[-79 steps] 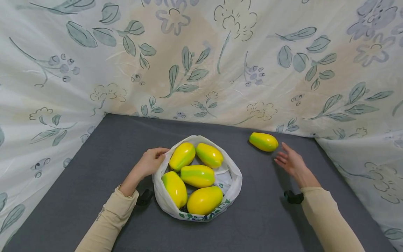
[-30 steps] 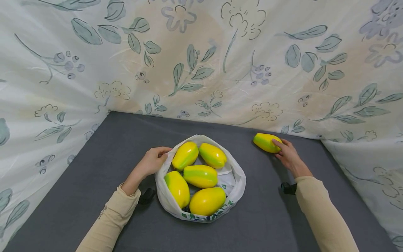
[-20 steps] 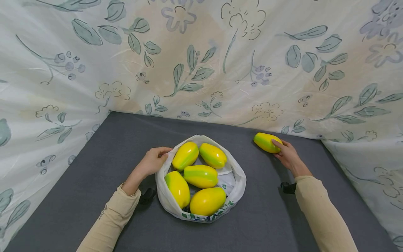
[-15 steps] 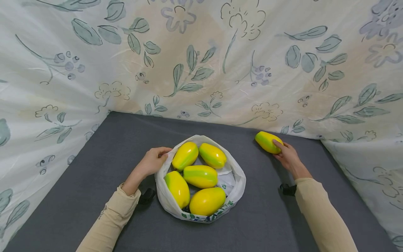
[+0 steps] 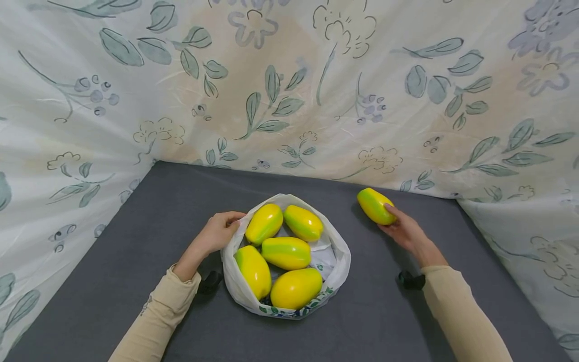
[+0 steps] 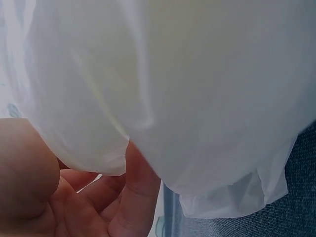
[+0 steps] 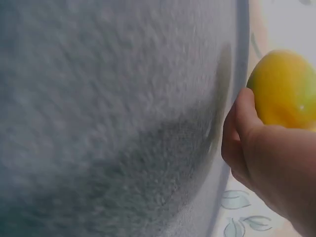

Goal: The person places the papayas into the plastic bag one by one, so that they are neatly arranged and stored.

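My right hand (image 5: 405,233) holds a glossy yellow-green papaya (image 5: 374,205) near the back right of the table. In the right wrist view the thumb lies along the side of this papaya (image 7: 284,89), which shows lifted off the grey cloth. To the left, a white plastic bag (image 5: 342,254) stands with its mouth spread wide and its rim rolled outward. Several papayas (image 5: 286,253) lie inside it. My left hand (image 5: 219,231) pinches the bag's left rim; the left wrist view shows its fingers (image 6: 140,190) against the thin white plastic.
A dark grey cloth (image 5: 190,191) covers the table. Pale curtains (image 5: 253,100) with printed leaves and flowers hang along the back and both sides. Each wrist carries a small black camera mount, such as the right one (image 5: 410,280).
My right hand has reached the papaya, gripped it, raised it from the cloth and begun shifting it left, its far end tipped up. The left hand keeps its hold on the bag.
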Tool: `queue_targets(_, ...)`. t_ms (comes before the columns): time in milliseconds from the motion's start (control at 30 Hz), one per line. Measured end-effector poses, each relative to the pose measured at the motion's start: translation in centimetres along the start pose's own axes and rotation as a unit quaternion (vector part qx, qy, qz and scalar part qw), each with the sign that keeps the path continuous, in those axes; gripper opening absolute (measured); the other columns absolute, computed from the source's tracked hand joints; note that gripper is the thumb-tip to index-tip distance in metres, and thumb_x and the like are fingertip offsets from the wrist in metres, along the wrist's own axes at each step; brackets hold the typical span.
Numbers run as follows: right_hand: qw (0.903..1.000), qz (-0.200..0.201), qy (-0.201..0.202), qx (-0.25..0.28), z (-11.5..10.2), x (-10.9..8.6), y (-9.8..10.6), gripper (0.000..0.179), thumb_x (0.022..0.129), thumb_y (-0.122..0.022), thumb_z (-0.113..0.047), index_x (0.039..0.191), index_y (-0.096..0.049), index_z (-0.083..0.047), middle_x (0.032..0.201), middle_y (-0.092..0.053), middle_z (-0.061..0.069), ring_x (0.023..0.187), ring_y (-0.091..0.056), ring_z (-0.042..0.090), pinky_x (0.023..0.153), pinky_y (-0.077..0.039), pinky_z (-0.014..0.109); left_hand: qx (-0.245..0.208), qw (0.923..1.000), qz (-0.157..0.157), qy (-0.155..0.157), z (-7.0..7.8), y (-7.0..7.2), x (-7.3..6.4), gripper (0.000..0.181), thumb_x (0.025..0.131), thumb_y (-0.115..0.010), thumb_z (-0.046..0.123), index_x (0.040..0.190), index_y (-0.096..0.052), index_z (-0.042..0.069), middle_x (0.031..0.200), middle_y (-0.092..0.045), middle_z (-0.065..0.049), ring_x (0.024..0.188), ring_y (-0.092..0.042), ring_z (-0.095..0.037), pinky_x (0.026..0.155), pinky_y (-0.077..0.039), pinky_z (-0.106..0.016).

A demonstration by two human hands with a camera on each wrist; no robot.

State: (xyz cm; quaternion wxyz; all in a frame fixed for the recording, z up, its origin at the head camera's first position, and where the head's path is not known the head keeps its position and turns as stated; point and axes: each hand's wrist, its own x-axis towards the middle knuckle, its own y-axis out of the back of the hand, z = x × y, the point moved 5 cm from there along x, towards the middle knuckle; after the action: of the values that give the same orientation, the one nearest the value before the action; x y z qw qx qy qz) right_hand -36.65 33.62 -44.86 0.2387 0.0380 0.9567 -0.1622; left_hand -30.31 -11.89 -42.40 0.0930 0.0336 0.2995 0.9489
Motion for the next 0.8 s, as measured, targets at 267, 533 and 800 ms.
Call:
queue_targets(267, 0.997, -0.061, 0.026, -0.04, 1.2, -1.8, -1.4, 0.083, 0.096, -0.057, -0.032, 0.152, -0.001, -0.011, 0.132, -0.023, 0.006, 0.125, -0.029, 0.024, 0.11, -0.021, 0.039, 0.003, 1.0, -0.002, -0.003, 0.0, 0.0, -0.1, 0.033, 0.1, -0.046, 0.003, 0.131, -0.054, -0.005, 0.124, -0.057, -0.022, 0.104, -0.058, -0.034, 0.081, -0.05, -0.042)
queue_targets(533, 0.9901, -0.109, 0.044, -0.077, 2.6, -3.7, -3.2, 0.062, 0.101, -0.048, -0.032, 0.147, -0.014, -0.009, 0.129, -0.026, 0.007, 0.111, -0.044, 0.018, 0.104, -0.034, 0.035, 0.001, 1.0, -0.004, -0.002, 0.0, 0.1, -0.2, 0.033, 0.1, -0.045, 0.003, 0.131, -0.053, -0.005, 0.124, -0.057, -0.022, 0.105, -0.057, -0.034, 0.082, -0.05, -0.043)
queue_targets(800, 0.9876, -0.127, 0.059, -0.07, 2.9, -5.9, -4.6, 0.048, 0.101, -0.047, -0.031, 0.139, -0.025, -0.011, 0.128, -0.029, 0.007, 0.11, -0.044, 0.017, 0.096, -0.042, 0.03, -0.005, 0.9999, -0.006, -0.006, 0.1, 0.2, -0.2, 0.033, 0.1, -0.045, 0.004, 0.131, -0.054, -0.004, 0.125, -0.057, -0.022, 0.104, -0.058, -0.034, 0.082, -0.05, -0.043)
